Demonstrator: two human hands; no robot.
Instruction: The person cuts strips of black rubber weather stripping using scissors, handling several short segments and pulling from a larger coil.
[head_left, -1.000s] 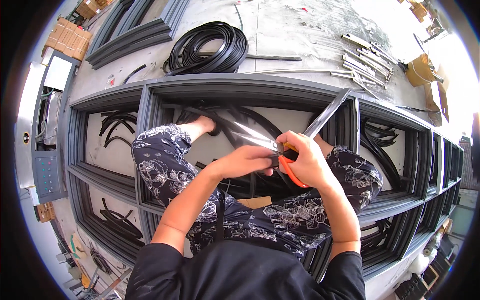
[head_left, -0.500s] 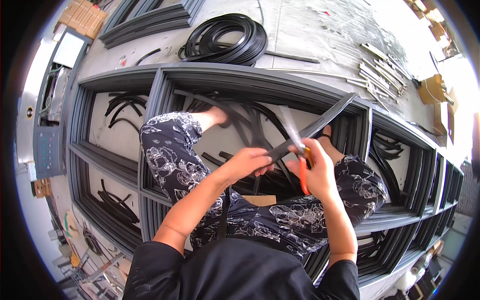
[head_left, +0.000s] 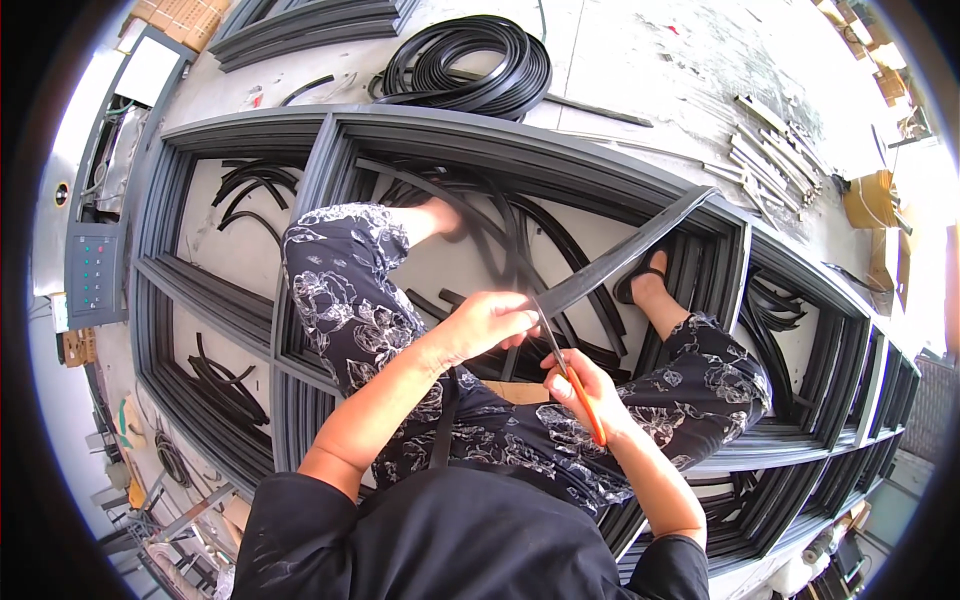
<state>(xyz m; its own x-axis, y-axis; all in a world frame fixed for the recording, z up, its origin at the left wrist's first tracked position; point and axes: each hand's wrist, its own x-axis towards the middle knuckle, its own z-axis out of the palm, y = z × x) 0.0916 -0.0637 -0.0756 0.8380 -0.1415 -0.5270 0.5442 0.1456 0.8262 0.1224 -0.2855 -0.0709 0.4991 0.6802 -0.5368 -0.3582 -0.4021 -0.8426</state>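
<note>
My left hand [head_left: 492,322] is closed on the end of a flat black rubber strip [head_left: 630,255]. The strip slants up to the right and lies over the far rail of a grey frame. My right hand [head_left: 588,385] grips orange-handled scissors [head_left: 552,338], their blades pointing up beside my left fingertips. The blades meet or overlap the strip at its held end; whether they have it between them I cannot tell. Other black strips [head_left: 560,235] lie inside the frame between my feet, some blurred.
I sit within stacked dark grey frames [head_left: 440,125] divided by crossbars. Cut strips [head_left: 255,190] lie in their openings. Beyond are a coil of black rubber strip [head_left: 470,70] and pale metal bars [head_left: 765,150] on the floor. A control cabinet [head_left: 95,270] stands at left.
My right hand has moved down and left, and the scissors have swung so their blades come up against the strip near my left fingers. My left hand keeps its hold.
</note>
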